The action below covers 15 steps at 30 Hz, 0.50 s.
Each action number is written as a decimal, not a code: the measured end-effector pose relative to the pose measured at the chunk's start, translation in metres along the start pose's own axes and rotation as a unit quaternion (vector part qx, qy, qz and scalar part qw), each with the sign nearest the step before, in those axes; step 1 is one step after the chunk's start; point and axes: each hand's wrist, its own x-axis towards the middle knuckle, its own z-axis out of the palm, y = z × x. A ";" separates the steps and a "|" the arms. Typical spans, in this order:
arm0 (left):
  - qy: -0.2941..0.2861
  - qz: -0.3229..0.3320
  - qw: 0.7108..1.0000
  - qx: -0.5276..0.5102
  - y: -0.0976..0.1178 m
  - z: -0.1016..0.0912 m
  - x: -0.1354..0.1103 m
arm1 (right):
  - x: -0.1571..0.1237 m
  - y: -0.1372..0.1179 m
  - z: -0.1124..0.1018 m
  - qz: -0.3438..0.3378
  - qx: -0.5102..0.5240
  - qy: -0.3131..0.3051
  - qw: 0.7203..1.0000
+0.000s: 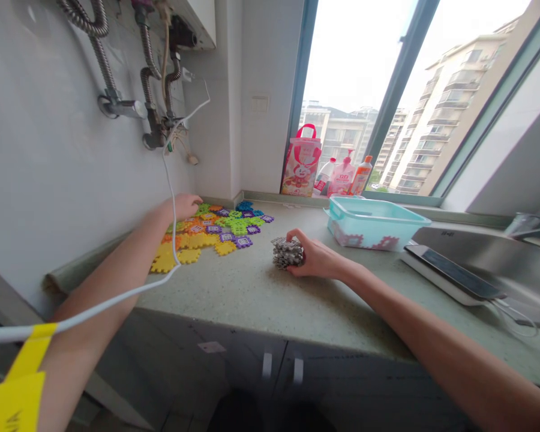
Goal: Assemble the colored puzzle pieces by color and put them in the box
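My right hand (312, 255) is closed around a stack of grey toothed-edge puzzle pieces (287, 253), thumb low and fingers over the top. The stack stands on the countertop. My left hand (186, 206) is stretched to the far left, at the back edge of a spread of toothed plastic pieces. Its fingers reach out over the green pieces (203, 209) there; their tips are partly hidden. Yellow pieces (176, 257), orange pieces (193, 226), purple pieces (243, 242) and blue pieces (244, 206) lie flat and overlapping in this spread.
A turquoise plastic tub (378, 210) with some pinkish pieces stands behind my right hand. A phone (459, 273) lies on a white box beside the sink (517, 264). A white cable (166, 180) hangs across my left arm. Bottles (342, 177) and a pink bag (301, 165) line the windowsill.
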 end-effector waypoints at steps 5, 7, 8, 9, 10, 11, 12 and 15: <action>0.048 -0.080 0.996 -0.014 -0.024 -0.035 -0.010 | 0.001 -0.001 0.003 -0.007 -0.021 0.010 1.000; 0.071 -0.102 0.992 -0.011 -0.027 -0.044 -0.016 | 0.002 -0.001 0.000 -0.020 -0.035 0.020 0.999; 0.082 -0.106 0.991 -0.010 -0.026 -0.047 -0.017 | 0.002 0.000 -0.004 -0.027 -0.044 0.030 0.998; 0.090 -0.107 0.990 -0.010 -0.024 -0.050 -0.019 | 0.003 0.001 -0.010 -0.033 -0.056 0.047 0.997; 0.095 -0.105 0.990 -0.012 -0.020 -0.052 -0.019 | 0.003 0.003 -0.019 -0.035 -0.070 0.072 0.994; 0.097 -0.101 0.990 -0.015 -0.015 -0.052 -0.019 | 0.003 0.005 -0.029 -0.033 -0.087 0.109 0.990; 0.095 -0.093 0.991 -0.016 -0.010 -0.052 -0.018 | 0.002 0.009 -0.041 -0.024 -0.106 0.156 0.982; 0.080 -0.050 0.996 -0.004 0.004 -0.044 -0.012 | -0.006 0.027 -0.081 0.052 -0.162 0.320 0.932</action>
